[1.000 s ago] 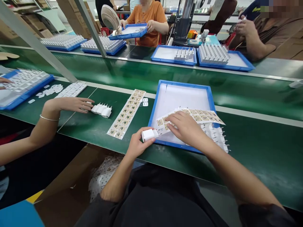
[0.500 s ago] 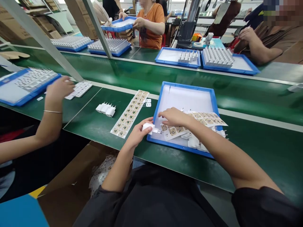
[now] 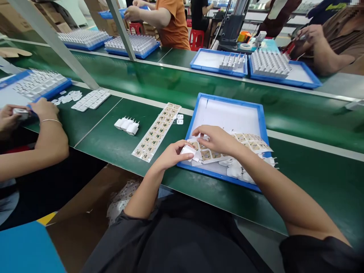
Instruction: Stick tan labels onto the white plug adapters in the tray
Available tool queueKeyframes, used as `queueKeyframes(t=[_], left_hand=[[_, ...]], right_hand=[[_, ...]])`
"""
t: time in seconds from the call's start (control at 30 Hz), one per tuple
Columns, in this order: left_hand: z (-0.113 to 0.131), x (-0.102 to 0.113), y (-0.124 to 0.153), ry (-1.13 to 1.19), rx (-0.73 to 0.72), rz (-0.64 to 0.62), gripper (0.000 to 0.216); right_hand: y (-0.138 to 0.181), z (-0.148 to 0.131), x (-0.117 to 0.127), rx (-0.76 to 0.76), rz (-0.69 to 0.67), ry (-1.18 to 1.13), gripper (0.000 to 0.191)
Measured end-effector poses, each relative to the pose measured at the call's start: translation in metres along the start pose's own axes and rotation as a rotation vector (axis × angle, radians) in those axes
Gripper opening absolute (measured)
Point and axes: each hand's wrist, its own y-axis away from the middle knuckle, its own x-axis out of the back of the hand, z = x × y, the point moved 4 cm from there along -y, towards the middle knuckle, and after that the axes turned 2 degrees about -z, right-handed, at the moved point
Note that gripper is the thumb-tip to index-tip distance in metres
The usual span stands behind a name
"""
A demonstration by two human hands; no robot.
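Observation:
My left hand (image 3: 170, 154) is closed round a small white plug adapter (image 3: 188, 151) at the near left corner of a blue tray (image 3: 227, 108). My right hand (image 3: 216, 138) rests on a sheet of yellow labels (image 3: 247, 139) lying across the tray, its fingertips pinched at the sheet's left end, close to the adapter. Several white adapters (image 3: 237, 170) lie in the tray under my right forearm. A second strip of labels (image 3: 157, 131) lies on the green table left of the tray, with a short row of adapters (image 3: 127, 125) beside it.
A co-worker's hands (image 3: 42, 110) at the left hold something at another blue tray (image 3: 31, 85). Beyond the green conveyor (image 3: 176, 83), more trays of adapters (image 3: 269, 64) stand before people seated across. A slanted metal post (image 3: 51, 38) crosses the left side.
My left hand brought the adapter up against the label sheet and my right hand slid left along the sheet. The co-worker's hand left the row of adapters and drew back to the far left.

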Motion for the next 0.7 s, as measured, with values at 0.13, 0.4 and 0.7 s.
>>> queueKeyframes(t=[0.13,0.4,0.7], left_hand=[[0.004,-0.004,0.003,-0.133,-0.099,0.009,0.047],[0.019,-0.002,0.015,-0.352,-0.157,-0.076,0.043],[-0.004,0.007,0.005,0.115,-0.055,-0.023,0.058]], right_hand=[[0.011,-0.012,-0.008,0.193,0.116,0.105,0.016],[0.022,-0.019,-0.017,0.199,0.168,0.127,0.014],[0.027,-0.028,-0.020,0.144,0.198,0.106,0.009]])
